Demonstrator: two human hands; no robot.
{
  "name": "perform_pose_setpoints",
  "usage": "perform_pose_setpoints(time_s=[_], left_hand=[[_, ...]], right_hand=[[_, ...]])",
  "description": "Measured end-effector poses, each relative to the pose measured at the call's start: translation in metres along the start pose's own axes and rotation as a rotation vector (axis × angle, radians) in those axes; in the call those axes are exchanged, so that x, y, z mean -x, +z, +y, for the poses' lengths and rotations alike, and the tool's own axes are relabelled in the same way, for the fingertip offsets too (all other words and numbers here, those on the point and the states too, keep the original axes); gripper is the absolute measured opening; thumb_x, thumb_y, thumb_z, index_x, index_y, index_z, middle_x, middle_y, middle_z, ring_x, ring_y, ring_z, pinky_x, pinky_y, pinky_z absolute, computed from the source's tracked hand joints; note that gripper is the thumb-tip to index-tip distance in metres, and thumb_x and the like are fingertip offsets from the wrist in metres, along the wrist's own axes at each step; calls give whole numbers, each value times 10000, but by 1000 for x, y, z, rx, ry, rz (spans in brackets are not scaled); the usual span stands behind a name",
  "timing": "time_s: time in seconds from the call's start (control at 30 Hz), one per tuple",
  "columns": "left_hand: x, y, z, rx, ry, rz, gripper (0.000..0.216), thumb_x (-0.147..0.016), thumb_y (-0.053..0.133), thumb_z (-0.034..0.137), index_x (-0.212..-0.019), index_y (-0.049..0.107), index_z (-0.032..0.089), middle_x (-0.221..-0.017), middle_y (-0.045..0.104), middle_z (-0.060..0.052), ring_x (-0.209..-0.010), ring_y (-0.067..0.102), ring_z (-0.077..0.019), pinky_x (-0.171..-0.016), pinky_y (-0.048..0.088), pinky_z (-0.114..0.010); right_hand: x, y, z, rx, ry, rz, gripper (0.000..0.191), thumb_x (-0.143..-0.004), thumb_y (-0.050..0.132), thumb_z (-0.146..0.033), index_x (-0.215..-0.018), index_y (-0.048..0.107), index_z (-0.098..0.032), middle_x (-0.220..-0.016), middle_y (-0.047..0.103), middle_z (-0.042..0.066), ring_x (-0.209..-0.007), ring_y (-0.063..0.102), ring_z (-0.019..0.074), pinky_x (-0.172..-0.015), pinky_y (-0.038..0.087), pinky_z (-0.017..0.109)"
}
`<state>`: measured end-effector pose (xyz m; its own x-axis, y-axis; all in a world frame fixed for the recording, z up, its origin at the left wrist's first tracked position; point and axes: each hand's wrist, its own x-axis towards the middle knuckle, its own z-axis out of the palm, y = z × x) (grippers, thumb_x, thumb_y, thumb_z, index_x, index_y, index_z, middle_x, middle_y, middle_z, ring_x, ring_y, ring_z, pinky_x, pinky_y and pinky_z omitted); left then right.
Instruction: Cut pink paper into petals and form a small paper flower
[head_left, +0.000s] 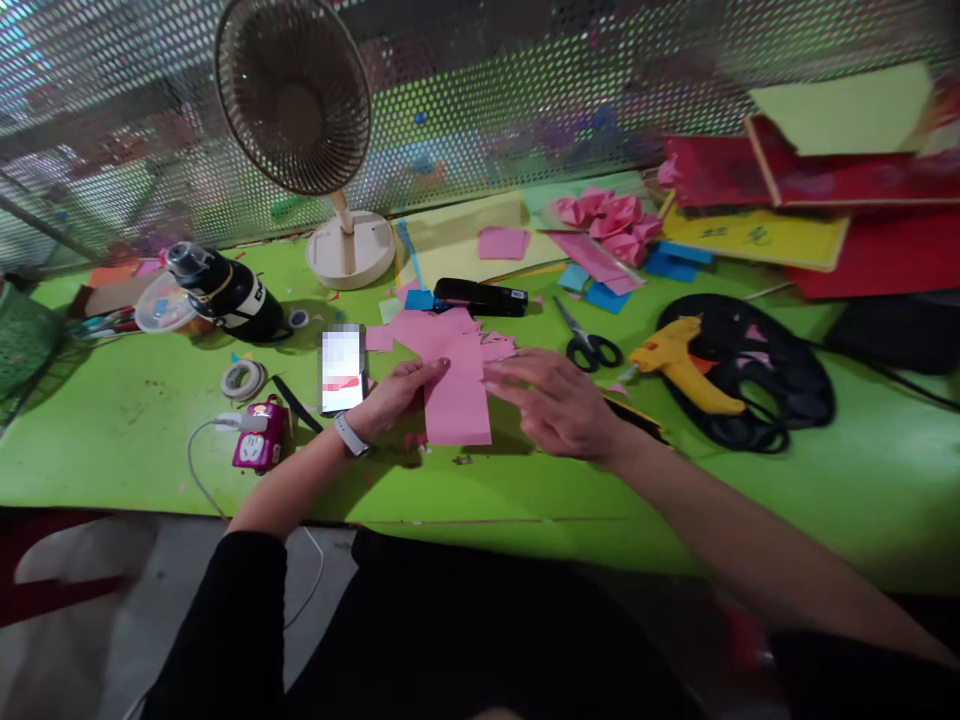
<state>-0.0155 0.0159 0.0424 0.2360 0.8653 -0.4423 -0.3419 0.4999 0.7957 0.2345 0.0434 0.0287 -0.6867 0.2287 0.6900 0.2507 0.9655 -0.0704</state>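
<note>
A pink paper strip [457, 405] is held above the table by my left hand [401, 395], closed on its left edge with the thumb on top. At the strip's right edge is my right hand [559, 405], its fingers slightly bent and apart, the tips at or very near the paper. Whether they touch it is hard to tell. Behind the strip lie more pink paper pieces [409, 328], some with jagged edges. A black stapler [480, 296] lies just beyond them. Black-handled scissors [592, 348] rest to the right of the paper, and a phone [341, 370] lies beside my left hand.
On the right, a yellow glue gun [686, 370] lies on a black pad [802, 390]. A fan [349, 250] stands at the back, near a black bottle [244, 300]. A tape roll [242, 380] and a purple plug adapter [259, 440] with a cable are at left. Pink paper flowers [611, 220] lie behind.
</note>
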Motion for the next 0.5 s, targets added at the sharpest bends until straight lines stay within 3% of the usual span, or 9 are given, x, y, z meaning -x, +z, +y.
perform_pose_setpoints(time_s=[0.1, 0.2, 0.33, 0.4, 0.5], left_hand=[[2, 6, -1, 91, -48, 3, 257, -843, 824, 316, -785, 677, 113, -691, 673, -26, -580, 595, -85, -541, 478, -193], [3, 10, -8, 92, -24, -13, 238, -863, 806, 329, -811, 687, 130, -683, 673, -18, -582, 599, -91, -565, 502, -210], [4, 10, -24, -39, 22, -91, 285, -854, 800, 419, -893, 712, 151, -783, 723, -41, -648, 655, -118, -609, 536, -243], [4, 9, -31, -94, 16, -159, 321, -866, 770, 469, -940, 714, 161, -832, 743, -72, -728, 707, -165, -663, 576, -290], [5, 8, -34, -68, 19, -249, 474, -909, 648, 625, -1014, 709, 167, -940, 759, -142, -867, 741, -238, -734, 610, -373]], right_hand=[[8, 9, 2, 23, 25, -43, 531, -897, 562, -101, -1393, 597, -286, -1495, 567, 95, -1397, 498, 280, -1107, 473, 542], [7, 17, -8, -111, 89, -31, 387, -935, 568, -120, -1246, 695, -313, -1496, 579, 53, -1432, 463, 265, -1134, 450, 554], [0, 19, -20, -307, 507, 52, 108, -945, 673, -294, -1012, 756, -272, -1461, 603, 82, -1390, 504, 331, -1101, 454, 640], [-2, 20, -20, -374, 692, 118, 125, -935, 697, -363, -960, 739, -248, -1450, 601, 100, -1377, 516, 340, -1094, 465, 646], [-2, 23, -19, -504, 835, 185, 220, -930, 699, -445, -966, 707, -228, -1415, 610, 121, -1318, 573, 307, -1045, 543, 556]])
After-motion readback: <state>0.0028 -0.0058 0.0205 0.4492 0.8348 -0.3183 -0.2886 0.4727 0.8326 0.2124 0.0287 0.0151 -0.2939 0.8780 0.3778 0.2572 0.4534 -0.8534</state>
